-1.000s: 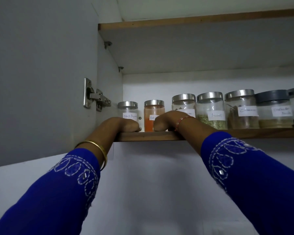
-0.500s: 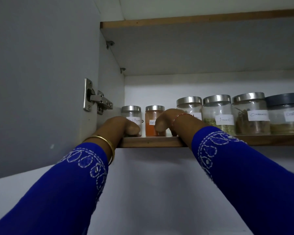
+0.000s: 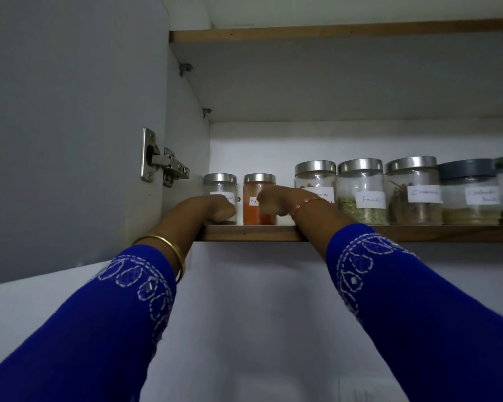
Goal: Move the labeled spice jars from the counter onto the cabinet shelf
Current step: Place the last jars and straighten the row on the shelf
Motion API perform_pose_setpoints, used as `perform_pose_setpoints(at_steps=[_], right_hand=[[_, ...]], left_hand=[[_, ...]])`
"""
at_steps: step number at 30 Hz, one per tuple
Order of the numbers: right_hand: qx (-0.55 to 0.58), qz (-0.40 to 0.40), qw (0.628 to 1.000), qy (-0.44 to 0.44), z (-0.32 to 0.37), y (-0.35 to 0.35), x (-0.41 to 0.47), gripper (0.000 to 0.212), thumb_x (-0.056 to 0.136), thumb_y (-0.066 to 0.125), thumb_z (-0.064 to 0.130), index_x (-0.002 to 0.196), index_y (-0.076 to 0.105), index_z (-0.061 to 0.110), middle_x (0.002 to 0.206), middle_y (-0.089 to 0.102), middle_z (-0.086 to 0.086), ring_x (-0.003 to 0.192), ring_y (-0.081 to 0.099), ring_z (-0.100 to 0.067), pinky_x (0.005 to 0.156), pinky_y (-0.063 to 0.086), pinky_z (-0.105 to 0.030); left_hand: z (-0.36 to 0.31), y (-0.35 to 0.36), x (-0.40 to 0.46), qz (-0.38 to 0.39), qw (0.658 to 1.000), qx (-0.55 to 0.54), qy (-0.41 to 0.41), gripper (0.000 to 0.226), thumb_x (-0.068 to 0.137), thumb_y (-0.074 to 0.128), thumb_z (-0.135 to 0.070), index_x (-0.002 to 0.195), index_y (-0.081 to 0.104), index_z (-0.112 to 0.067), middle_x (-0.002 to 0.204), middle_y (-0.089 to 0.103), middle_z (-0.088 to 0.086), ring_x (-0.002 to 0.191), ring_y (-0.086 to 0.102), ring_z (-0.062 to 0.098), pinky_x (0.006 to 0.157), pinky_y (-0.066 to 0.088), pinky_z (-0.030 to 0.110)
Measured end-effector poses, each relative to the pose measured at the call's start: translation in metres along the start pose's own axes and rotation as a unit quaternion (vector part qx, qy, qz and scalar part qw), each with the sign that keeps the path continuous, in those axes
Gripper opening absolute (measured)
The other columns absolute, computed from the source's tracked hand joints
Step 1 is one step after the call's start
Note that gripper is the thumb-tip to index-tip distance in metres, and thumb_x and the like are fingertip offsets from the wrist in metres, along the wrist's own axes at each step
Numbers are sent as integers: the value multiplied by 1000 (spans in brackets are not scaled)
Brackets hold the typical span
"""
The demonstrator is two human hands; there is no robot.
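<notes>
Seven labeled jars lined up on the cabinet shelf already, so probably near done, counter out of view. Left hand curled against the pepper jar, right hand against the orange jar; can't tell if actually gripping or just nudging.

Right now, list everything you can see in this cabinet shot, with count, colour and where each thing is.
Small jars: two, steel lids, one clear, one with orange powder, left end of shelf.
Large steel-lid jars: four, clear with white labels, middle to right; the last is cut off at the frame edge.
Grey-lid jar: one, clear, right of them.
Shelf: one, brown wood edge, under the jars.
Door hinge: one, silver, on the open grey door at left.
Left hand: in front of the clear small jar; grip hidden.
Right hand: in front of the orange jar; grip hidden.
Sleeves: two, blue with white embroidery.
</notes>
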State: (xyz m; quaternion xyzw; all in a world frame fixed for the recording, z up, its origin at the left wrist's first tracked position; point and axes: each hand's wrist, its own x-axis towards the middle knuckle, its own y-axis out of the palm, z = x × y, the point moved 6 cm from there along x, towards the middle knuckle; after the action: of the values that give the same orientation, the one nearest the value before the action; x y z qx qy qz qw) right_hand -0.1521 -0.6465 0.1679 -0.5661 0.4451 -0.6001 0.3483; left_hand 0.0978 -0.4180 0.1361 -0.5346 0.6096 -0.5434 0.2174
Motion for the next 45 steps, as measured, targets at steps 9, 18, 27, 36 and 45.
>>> perform_pose_setpoints(at_steps=[9, 18, 27, 36, 45], right_hand=[[261, -277, 924, -39, 50, -131, -333, 23, 91, 48, 8, 97, 68, -1, 96, 69, -17, 84, 61, -25, 63, 41, -21], [208, -312, 921, 102, -53, -127, -377, 21, 86, 52, 3, 96, 70, -2, 103, 68, -20, 97, 62, -32, 79, 50, -32], [201, -191, 957, 88, -70, -115, -358, 28, 89, 50, 3, 114, 61, -3, 124, 57, -20, 118, 52, -33, 97, 42, -33], [110, 16, 991, 72, -57, -97, -332, 36, 96, 34, 4, 127, 47, -8, 135, 48, -22, 109, 53, -29, 79, 44, -32], [51, 83, 994, 50, -60, -83, -307, 39, 96, 34, 10, 132, 43, -1, 137, 45, -18, 111, 51, -29, 81, 38, -32]], left_hand=[[-71, 1, -49, -83, 989, -24, 119, 40, 94, 40, -8, 133, 49, -5, 143, 44, 13, 130, 42, 26, 106, 33, 30], [-157, 32, -78, -77, 976, -37, 199, 40, 92, 38, -9, 128, 55, -8, 138, 51, 13, 127, 45, 26, 100, 36, 27], [-172, 46, -71, 5, 989, 33, 144, 38, 98, 32, -16, 130, 47, -2, 142, 43, 15, 130, 40, 26, 103, 31, 31], [-170, 51, -56, 86, 988, 69, 109, 15, 97, 37, -24, 98, 50, -15, 130, 52, 12, 100, 48, 19, 90, 35, 30], [-172, 56, -40, 89, 992, 52, 73, 37, 99, 33, -25, 131, 43, -10, 140, 43, 11, 112, 46, 21, 100, 33, 32]])
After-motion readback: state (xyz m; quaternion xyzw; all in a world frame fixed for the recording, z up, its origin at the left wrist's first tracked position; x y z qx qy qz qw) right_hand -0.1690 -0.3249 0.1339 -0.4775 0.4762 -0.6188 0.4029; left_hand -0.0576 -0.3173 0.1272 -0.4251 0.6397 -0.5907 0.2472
